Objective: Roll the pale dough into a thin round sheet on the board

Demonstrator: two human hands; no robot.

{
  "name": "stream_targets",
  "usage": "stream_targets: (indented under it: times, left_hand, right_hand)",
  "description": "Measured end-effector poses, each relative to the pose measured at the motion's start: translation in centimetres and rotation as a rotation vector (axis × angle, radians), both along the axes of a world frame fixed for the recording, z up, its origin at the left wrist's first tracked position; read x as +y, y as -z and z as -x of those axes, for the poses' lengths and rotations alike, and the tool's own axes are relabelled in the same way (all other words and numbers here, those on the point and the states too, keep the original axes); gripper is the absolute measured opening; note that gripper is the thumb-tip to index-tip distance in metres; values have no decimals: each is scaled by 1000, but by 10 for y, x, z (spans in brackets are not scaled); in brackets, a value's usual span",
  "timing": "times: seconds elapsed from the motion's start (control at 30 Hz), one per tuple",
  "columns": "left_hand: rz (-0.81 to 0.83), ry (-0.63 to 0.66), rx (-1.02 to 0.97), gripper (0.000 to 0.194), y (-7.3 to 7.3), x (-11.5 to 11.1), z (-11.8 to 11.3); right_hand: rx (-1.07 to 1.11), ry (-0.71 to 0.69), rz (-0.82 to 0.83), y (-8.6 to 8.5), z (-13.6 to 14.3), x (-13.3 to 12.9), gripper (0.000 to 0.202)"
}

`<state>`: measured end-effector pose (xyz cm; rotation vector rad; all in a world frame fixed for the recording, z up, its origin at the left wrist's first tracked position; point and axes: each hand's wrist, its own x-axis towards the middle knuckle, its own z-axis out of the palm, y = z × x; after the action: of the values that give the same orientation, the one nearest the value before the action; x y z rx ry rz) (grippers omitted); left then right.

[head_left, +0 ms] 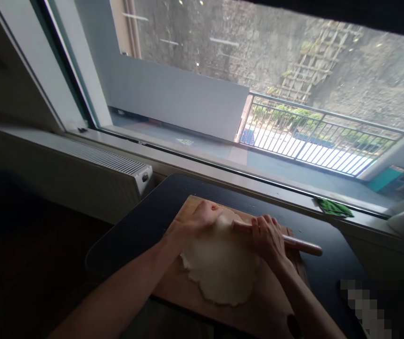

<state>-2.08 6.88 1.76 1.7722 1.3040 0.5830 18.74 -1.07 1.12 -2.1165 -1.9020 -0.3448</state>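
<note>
Cream dough [223, 270], flat, ragged-rimmed, reaches near board's [268, 301] far edge. My right hand [267, 235] clasps rolling pin [302, 246]; left hand's [206, 214] grip, can't tell.

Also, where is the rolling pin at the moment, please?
In the head view, the rolling pin is right of centre, under the right hand, crossing the board's right edge.

Your left forearm [127, 282] slants in across the left edge of the board [272, 301], bare, with your left hand [205, 214] near its far left corner, fingers curled inward. Your right forearm [304, 292], also bare, angles up and leftward; your right hand [268, 235] sits near the far right corner, palm down, fingers curled over.
</note>
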Motion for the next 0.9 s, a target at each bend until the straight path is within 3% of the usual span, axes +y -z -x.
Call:
stream_targets:
  times: [0.13,0.27,0.33,0.47,0.6,0.7,0.8,0.9]
  left_hand:
    - [-306,-78,184,23,0,-6,8]
    - [-569,-94,294,28,-10,-16,-5]
    - [-639,-16,326,36,-8,-24,-21]
    - [-603,122,535,52,9,-30,-52]
    - [-462,123,672,58,8,6,-81]
    - [-385,162,708,58,-3,34,-98]
    - [-418,234,726,55,-7,28,-91]
    - [-529,353,768,53,-5,-5,-61]
  right_hand:
    - [-12,32,-29,9,-18,-15,42]
    - [89,-36,3,7,9,-13,42]
    - [149,-44,10,2,17,-8,37]
    - [237,41,69,-1,-14,-10,28]
    - [177,236,102,4,-59,-29,33]
    - [157,216,86,7,-60,-46,37]
    - [125,133,48,11,-41,-69,37]
    - [88,84,3,17,-21,-99,42]
